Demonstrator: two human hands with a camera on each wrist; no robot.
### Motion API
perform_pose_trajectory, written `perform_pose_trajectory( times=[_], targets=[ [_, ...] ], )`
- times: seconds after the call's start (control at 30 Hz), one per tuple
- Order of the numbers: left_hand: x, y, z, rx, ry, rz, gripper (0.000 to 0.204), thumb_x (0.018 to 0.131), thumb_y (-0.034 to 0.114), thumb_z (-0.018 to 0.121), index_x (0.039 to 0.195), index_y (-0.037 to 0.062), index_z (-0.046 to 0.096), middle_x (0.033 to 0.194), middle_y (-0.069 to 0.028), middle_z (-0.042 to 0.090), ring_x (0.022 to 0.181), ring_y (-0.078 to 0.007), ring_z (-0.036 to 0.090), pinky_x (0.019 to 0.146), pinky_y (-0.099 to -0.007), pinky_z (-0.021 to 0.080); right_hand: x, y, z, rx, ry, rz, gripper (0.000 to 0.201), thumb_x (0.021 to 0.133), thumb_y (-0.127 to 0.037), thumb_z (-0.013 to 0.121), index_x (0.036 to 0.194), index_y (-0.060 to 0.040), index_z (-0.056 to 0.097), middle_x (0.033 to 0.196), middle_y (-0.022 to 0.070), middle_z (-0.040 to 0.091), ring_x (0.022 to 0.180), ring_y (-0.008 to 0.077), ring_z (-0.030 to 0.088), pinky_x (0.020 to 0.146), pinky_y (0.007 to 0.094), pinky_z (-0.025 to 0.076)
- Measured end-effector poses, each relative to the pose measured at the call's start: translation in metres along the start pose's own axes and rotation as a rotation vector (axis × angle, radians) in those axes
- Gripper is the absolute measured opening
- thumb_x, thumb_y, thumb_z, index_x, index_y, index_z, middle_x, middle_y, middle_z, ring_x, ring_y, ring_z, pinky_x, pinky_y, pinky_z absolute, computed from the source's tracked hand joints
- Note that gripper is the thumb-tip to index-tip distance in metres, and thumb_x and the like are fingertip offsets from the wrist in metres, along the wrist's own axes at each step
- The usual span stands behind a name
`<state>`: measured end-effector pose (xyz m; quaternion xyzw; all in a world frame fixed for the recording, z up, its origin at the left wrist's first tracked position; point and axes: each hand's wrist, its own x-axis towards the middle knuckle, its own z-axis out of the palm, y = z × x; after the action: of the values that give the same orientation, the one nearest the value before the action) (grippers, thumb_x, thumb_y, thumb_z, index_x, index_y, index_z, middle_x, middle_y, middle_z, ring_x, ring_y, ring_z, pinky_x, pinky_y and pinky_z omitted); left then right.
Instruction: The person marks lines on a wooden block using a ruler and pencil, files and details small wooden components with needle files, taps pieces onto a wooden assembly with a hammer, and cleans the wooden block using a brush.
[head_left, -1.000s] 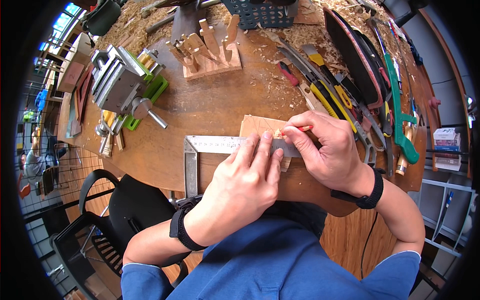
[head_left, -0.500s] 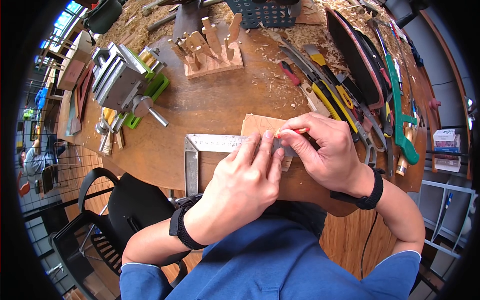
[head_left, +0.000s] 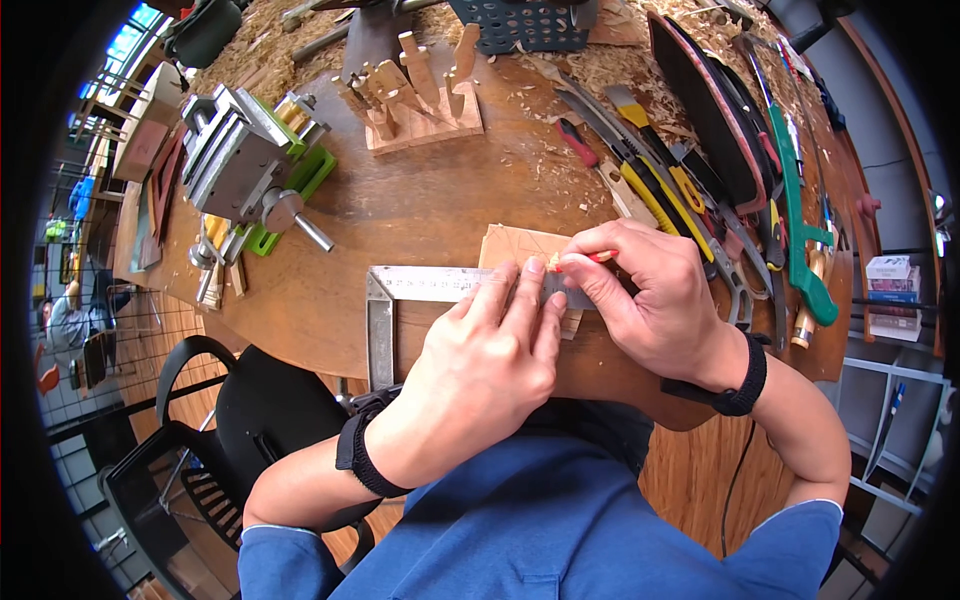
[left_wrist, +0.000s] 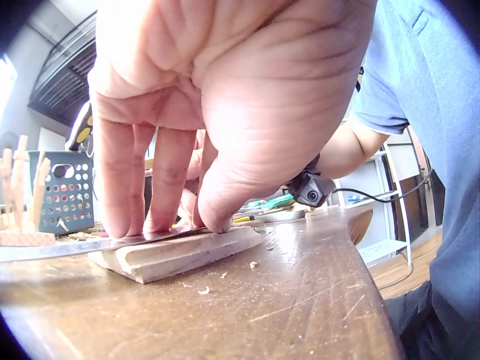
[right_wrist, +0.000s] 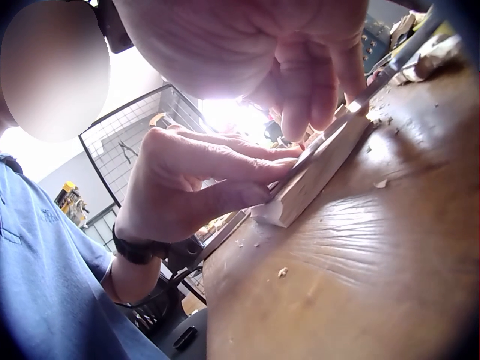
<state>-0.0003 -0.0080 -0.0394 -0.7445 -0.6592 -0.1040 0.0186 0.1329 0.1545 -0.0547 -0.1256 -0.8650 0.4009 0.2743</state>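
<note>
A small wooden board (head_left: pixel 515 243) with pencil lines on it lies near the table's front edge. Across it runs the marked metal blade of a try square (head_left: pixel 430 284), whose thick stock hangs toward the person at the left. My left hand (head_left: pixel 490 360) presses the blade onto the board with its extended fingertips. In the left wrist view the board's pale side (left_wrist: pixel 180 256) shows under those fingers. My right hand (head_left: pixel 655 290) pinches a red pencil (head_left: pixel 603 256) between thumb and index finger. Its tip is at the blade's far edge, close to the left fingertips and partly hidden.
A grey and green vise (head_left: pixel 245 165) stands at the left. Behind the board is a wooden rack (head_left: pixel 430 135) of carved sticks. Cutters (head_left: pixel 650 185), saws and a green-handled saw (head_left: pixel 805 255) lie to the right. Wood shavings and a perforated basket (head_left: pixel 520 28) occupy the back.
My right hand has slid slightly left with the pencil, along the blade toward the left fingertips. My left hand and the try square keep their place on the board.
</note>
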Motion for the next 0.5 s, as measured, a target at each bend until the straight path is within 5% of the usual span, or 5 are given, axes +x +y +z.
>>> perform_pose_trajectory(
  times=[0.37, 0.43, 0.5],
  targets=[
    [0.0, 0.0, 0.001, 0.002, 0.008, -0.004, 0.047, 0.079, 0.01, 0.067, 0.124, -0.0007, 0.071, 0.131, -0.0246, 0.067, 0.118, -0.0355, 0.065, 0.085, -0.0393, 0.062, 0.0, -0.001, -0.005, 0.008, 0.006, 0.0, 0.004, 0.092, -0.001, 0.07, 0.09, 0.0013, 0.068, 0.075, 0.0174, 0.067, 0.069, 0.0338, 0.067, 0.062, 0.0413, 0.051],
    [0.0, 0.0, 0.001, 0.003, 0.008, 0.001, 0.047, 0.079, 0.01, 0.067, 0.124, -0.0008, 0.071, 0.131, -0.0246, 0.067, 0.118, -0.0356, 0.065, 0.085, -0.0394, 0.062, -0.001, 0.0, -0.008, -0.02, -0.064, 0.017, 0.003, 0.095, 0.0, 0.07, 0.097, 0.0034, 0.07, 0.085, 0.0134, 0.071, 0.072, 0.0232, 0.071, 0.065, 0.0331, 0.055],
    [-0.001, -0.001, 0.001, 0.007, 0.008, 0.003, 0.047, 0.079, 0.01, 0.067, 0.124, -0.0009, 0.071, 0.131, -0.0247, 0.067, 0.118, -0.0356, 0.065, 0.086, -0.0395, 0.062, 0.001, 0.0, -0.01, -0.048, -0.07, -0.014, 0.004, 0.095, 0.0, 0.069, 0.097, 0.0034, 0.07, 0.085, 0.0133, 0.071, 0.071, 0.0223, 0.071, 0.064, 0.0323, 0.055]
  ],
)
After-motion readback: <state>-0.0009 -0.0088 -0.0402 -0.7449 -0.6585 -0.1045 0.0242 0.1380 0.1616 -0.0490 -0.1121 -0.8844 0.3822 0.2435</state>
